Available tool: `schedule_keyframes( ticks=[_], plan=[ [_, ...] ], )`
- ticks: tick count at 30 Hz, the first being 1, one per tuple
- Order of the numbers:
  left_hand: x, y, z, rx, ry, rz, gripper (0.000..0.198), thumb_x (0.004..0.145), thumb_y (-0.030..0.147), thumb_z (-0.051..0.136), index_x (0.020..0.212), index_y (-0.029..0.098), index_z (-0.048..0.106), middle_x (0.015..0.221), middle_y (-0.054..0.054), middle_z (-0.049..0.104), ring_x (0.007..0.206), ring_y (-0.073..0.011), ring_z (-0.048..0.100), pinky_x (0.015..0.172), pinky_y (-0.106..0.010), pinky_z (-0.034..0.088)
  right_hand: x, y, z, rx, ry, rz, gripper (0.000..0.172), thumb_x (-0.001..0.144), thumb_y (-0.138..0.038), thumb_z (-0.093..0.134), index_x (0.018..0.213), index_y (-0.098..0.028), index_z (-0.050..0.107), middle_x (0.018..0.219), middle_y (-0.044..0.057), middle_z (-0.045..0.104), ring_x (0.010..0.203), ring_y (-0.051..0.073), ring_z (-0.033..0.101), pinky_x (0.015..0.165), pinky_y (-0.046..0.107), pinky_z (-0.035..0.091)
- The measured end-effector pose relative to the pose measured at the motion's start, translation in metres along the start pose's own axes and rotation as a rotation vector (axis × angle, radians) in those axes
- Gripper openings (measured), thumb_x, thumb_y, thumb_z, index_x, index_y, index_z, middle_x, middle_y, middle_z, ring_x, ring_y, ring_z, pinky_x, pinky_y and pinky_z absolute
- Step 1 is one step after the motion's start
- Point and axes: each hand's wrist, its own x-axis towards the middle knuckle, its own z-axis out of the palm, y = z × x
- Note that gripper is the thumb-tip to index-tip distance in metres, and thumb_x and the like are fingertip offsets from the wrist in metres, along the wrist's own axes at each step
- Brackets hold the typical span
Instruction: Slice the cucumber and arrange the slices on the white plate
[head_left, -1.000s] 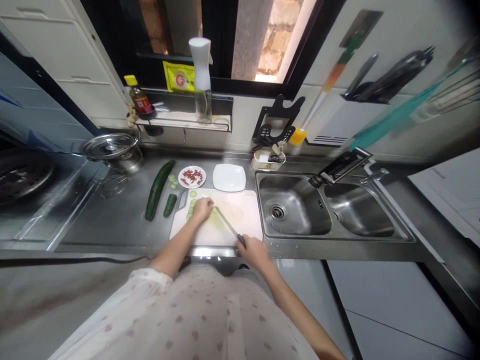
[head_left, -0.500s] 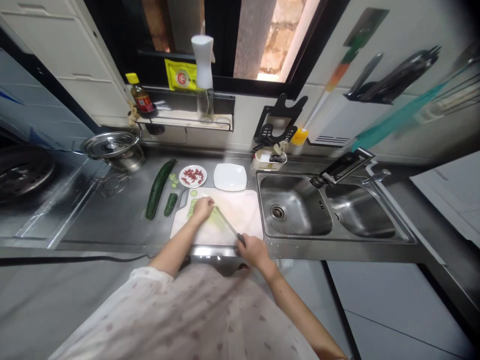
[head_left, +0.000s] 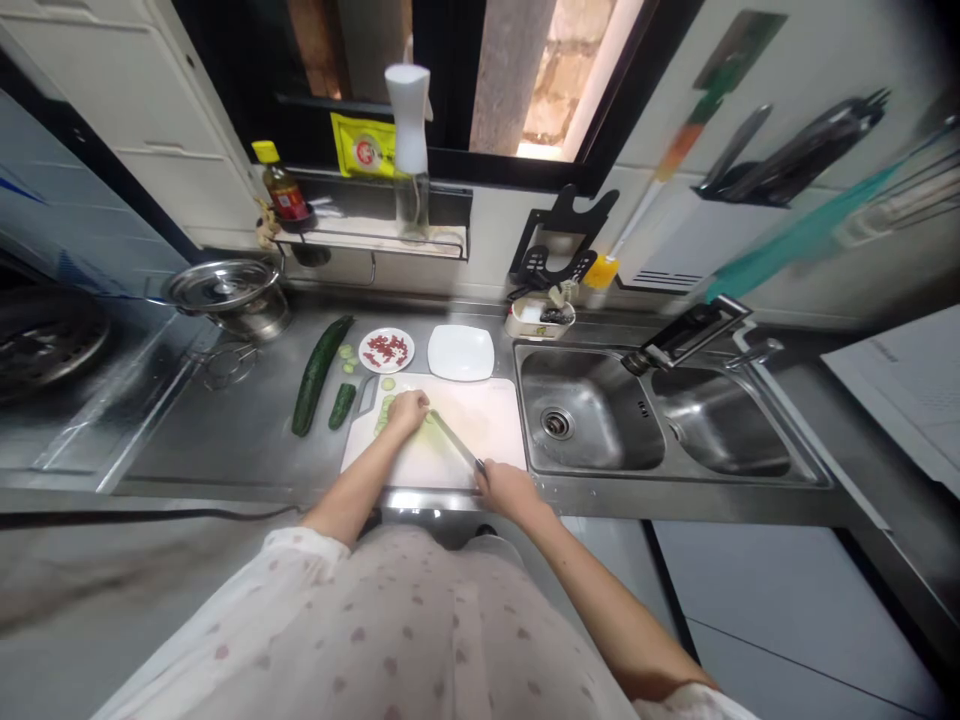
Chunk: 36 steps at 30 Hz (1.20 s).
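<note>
My right hand (head_left: 508,488) is closed round the handle of a kitchen knife (head_left: 455,437), whose blade points up and left over the white cutting board (head_left: 491,420). At the blade's tip my left hand (head_left: 409,412) has its fingers pinched on a small pale-green cucumber piece, mostly hidden by the fingers. Several cucumber slices (head_left: 388,384) lie along the board's left side, partly under my left hand. Left of the board are a short cut cucumber (head_left: 343,406) and a long whole cucumber (head_left: 321,375), with a few more slices near their upper ends.
Behind the board stand a plate of chopped red and white bits (head_left: 386,350) and a white square plate (head_left: 460,353). A double sink (head_left: 592,410) with a faucet (head_left: 686,335) is on the right. A lidded steel pot (head_left: 232,295) stands back left. A shelf (head_left: 360,238) holds bottles.
The knife blade and my right hand have shifted very slightly. My left hand stays at the blade's tip. The view has moved a little.
</note>
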Motion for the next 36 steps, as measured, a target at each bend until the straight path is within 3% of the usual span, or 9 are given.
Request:
schedule_keyframes(
  ticks=[20, 36],
  plan=[
    [-0.003, 0.007, -0.009, 0.001, -0.033, -0.033, 0.018, 0.078, 0.021, 0.062, 0.094, 0.022, 0.069, 0.105, -0.004, 0.07, 0.097, -0.0175, 0.061, 0.082, -0.025, 0.044, -0.001, -0.002, -0.003, 0.042, -0.021, 0.02, 0.037, 0.094, -0.036, 0.036, 0.11, -0.016, 0.063, 0.104, 0.015, 0.069, 0.096, 0.025, 0.066, 0.076, 0.032, 0.046],
    [0.003, 0.004, -0.006, 0.036, -0.051, -0.017, 0.017, 0.079, 0.026, 0.062, 0.095, 0.023, 0.067, 0.104, -0.004, 0.07, 0.097, -0.0189, 0.062, 0.081, -0.026, 0.044, -0.001, -0.011, -0.027, -0.054, -0.044, -0.001, 0.039, 0.096, -0.034, 0.036, 0.113, -0.013, 0.064, 0.109, 0.018, 0.068, 0.101, 0.027, 0.065, 0.08, 0.034, 0.047]
  ],
)
